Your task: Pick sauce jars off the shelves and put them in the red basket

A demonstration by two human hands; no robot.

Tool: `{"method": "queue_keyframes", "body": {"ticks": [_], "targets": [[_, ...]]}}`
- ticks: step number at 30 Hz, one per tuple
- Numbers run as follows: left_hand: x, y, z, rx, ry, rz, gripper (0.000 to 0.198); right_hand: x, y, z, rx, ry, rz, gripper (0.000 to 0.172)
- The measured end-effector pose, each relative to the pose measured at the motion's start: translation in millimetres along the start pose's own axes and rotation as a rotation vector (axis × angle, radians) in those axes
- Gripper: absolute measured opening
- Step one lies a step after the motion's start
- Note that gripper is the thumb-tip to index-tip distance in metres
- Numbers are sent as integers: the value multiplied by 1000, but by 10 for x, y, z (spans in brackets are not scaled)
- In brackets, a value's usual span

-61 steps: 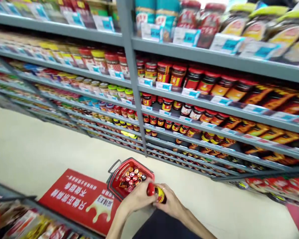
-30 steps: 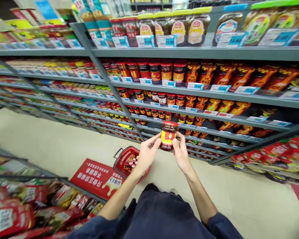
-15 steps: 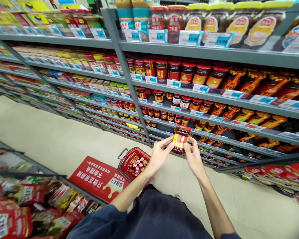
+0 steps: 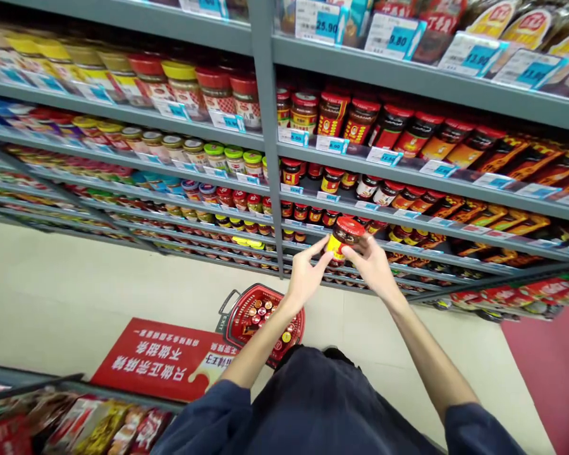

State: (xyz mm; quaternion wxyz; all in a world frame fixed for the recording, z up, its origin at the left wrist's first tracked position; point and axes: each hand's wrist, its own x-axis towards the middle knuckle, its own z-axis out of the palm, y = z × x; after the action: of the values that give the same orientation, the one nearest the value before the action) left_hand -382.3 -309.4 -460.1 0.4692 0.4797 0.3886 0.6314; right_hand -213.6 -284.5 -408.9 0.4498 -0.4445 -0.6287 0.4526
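A glass jar [image 4: 344, 241] of dark red sauce, with a red lid and a yellow-and-red label, sits tilted between the two hands, high above the floor; the left hand [image 4: 308, 276] closes on its lower left side, its grip only partly curled, fingertips touching the glass; the right hand [image 4: 372, 265] has a similar light grip on the right side, just below the lid; both hold this one jar and nothing else. Below the forearms, a red shopping basket [image 4: 234, 322] with a metal handle stands on the tile floor [image 4: 76, 284], holding small jars with coloured lids [image 4: 260, 313]; beside it lies a red floor sign [image 4: 156, 360] with white Chinese lettering. Ahead, grey metal shelves [image 4: 265, 126] carry rows of jars and blue price tags [image 4: 401, 36]; packets [image 4: 104, 423] fill a lower shelf at bottom left.
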Motion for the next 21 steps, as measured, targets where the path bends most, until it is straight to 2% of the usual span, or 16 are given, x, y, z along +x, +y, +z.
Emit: {"method": "queue_keyframes", "body": {"ticks": [3,6,9,15,21], "targets": [[184,18,-176,17,-36,15,50,235,-33,97,-69,9,-26,87],[284,36,-299,30,-52,7,51,353,-36,187,-128,0,-39,87],[287,25,-356,20,-59,-5,50,351,9,245,-115,14,-42,88],[266,-39,-314,16,-108,-59,52,242,90,182,-97,41,-15,88],[315,11,-229,16,-166,-16,50,192,5,98,-134,81,-41,79]]}}
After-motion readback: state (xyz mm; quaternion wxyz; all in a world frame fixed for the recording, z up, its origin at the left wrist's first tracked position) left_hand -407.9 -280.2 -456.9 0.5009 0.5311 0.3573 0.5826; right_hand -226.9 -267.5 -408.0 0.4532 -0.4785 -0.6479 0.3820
